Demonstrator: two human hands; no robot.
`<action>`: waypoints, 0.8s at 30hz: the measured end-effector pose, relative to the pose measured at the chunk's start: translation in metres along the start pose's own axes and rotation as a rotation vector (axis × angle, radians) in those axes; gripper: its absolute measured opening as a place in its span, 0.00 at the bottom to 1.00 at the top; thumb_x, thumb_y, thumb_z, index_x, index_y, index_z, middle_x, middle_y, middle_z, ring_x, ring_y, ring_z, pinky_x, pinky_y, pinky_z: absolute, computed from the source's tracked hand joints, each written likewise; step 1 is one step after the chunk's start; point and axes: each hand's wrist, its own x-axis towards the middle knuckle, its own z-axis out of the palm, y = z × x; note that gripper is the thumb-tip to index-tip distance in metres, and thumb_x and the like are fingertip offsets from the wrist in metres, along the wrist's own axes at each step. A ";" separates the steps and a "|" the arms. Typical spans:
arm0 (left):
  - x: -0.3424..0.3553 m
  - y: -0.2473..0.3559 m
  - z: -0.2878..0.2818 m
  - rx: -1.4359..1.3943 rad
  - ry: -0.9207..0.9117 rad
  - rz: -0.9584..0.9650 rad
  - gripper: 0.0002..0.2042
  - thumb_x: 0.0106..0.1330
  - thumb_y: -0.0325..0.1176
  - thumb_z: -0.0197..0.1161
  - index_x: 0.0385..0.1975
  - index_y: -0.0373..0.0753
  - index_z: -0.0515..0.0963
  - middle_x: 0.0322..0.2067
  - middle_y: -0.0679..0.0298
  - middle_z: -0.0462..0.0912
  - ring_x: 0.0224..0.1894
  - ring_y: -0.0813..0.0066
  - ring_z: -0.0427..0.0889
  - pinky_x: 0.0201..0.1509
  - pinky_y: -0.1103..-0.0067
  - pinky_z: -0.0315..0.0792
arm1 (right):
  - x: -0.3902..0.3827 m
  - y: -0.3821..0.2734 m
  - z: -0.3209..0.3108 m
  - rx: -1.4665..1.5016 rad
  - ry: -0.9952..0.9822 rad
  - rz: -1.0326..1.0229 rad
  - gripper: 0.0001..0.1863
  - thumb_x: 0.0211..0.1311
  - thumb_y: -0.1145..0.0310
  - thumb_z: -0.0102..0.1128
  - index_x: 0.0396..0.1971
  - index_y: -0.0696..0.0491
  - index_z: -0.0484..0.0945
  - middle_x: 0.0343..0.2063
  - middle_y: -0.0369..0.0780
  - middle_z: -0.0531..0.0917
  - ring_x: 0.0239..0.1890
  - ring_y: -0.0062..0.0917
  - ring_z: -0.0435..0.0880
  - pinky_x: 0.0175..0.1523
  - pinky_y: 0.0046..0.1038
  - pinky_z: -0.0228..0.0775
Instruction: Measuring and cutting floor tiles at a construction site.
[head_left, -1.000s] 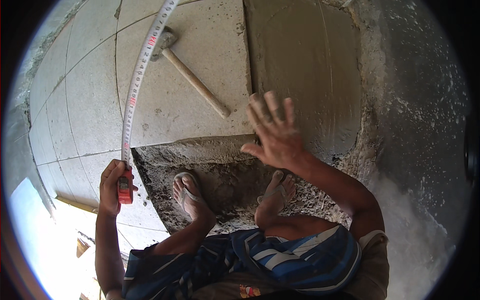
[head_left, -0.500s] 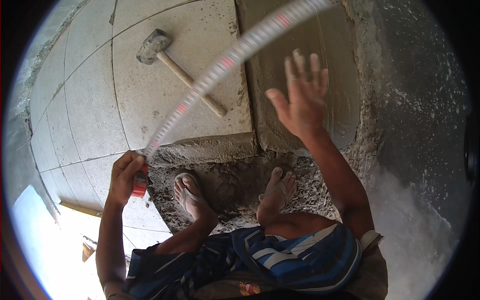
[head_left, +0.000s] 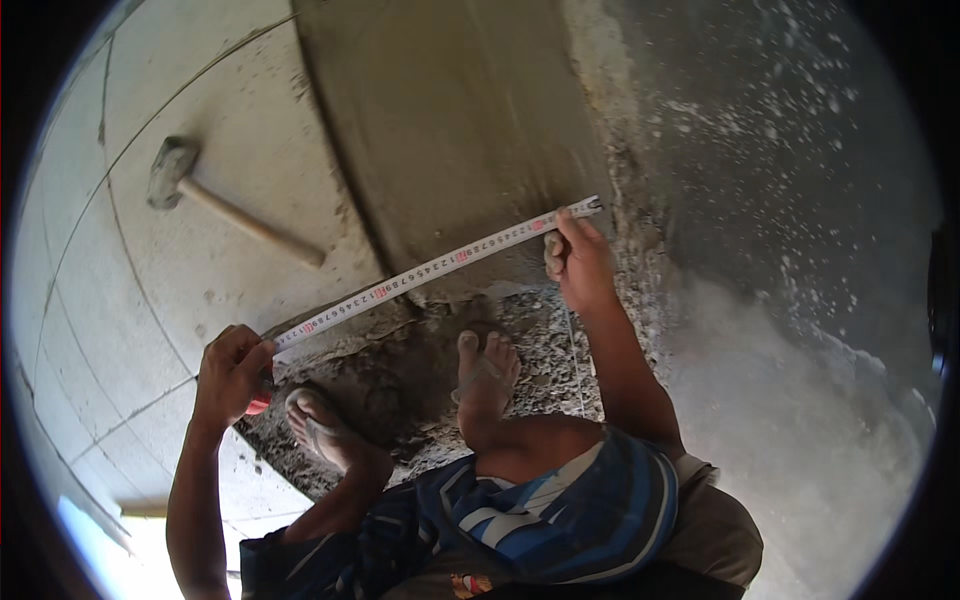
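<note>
A red tape measure (head_left: 258, 402) is gripped in my left hand (head_left: 229, 376), its case mostly covered by the fingers. From it the white marked blade (head_left: 430, 270) runs out straight, up and to the right, over the edge of the tile and the wet mortar. Near the blade's hooked end, my right hand (head_left: 583, 262) pinches it between thumb and fingers, close to the base of the wall. A mallet (head_left: 250, 220) with a grey head and wooden handle lies on the large tile (head_left: 240, 120), beyond my left hand.
Smooth wet mortar (head_left: 450, 120) fills the strip right of the tile. Rough, lumpy mortar (head_left: 380, 370) lies around my sandalled feet. A grey, white-speckled wall (head_left: 760, 160) stands on the right. A thin string (head_left: 577, 360) stretches down near my right forearm.
My right hand, open before, has closed on the tape blade near its end. The blade has swung down from its raised, curved position and is now straight. The view has shifted right.
</note>
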 end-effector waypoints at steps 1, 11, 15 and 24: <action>0.007 0.007 0.004 0.001 -0.009 0.019 0.12 0.63 0.37 0.64 0.22 0.34 0.77 0.23 0.59 0.79 0.26 0.73 0.78 0.32 0.75 0.70 | 0.000 -0.003 -0.007 0.002 0.015 -0.014 0.12 0.72 0.57 0.58 0.31 0.48 0.73 0.18 0.29 0.72 0.15 0.14 0.69 0.20 0.21 0.58; 0.042 0.047 0.039 0.119 -0.035 0.012 0.14 0.62 0.40 0.62 0.26 0.33 0.80 0.24 0.55 0.81 0.28 0.64 0.81 0.35 0.71 0.72 | 0.014 -0.017 -0.045 -0.094 0.199 0.085 0.15 0.68 0.54 0.63 0.30 0.50 0.75 0.14 0.27 0.68 0.10 0.12 0.63 0.15 0.18 0.49; 0.043 0.048 0.041 0.177 -0.035 0.011 0.14 0.62 0.41 0.62 0.26 0.34 0.80 0.25 0.54 0.82 0.29 0.62 0.82 0.36 0.70 0.73 | 0.023 -0.011 -0.053 -0.114 0.192 0.111 0.15 0.67 0.54 0.65 0.30 0.50 0.76 0.14 0.27 0.67 0.10 0.12 0.63 0.14 0.18 0.49; 0.046 0.042 0.045 0.272 -0.067 0.026 0.15 0.63 0.44 0.62 0.31 0.35 0.82 0.33 0.53 0.82 0.37 0.55 0.83 0.43 0.66 0.74 | 0.023 -0.019 -0.058 -0.187 0.202 0.076 0.17 0.64 0.52 0.67 0.29 0.50 0.77 0.12 0.27 0.67 0.09 0.11 0.63 0.13 0.18 0.50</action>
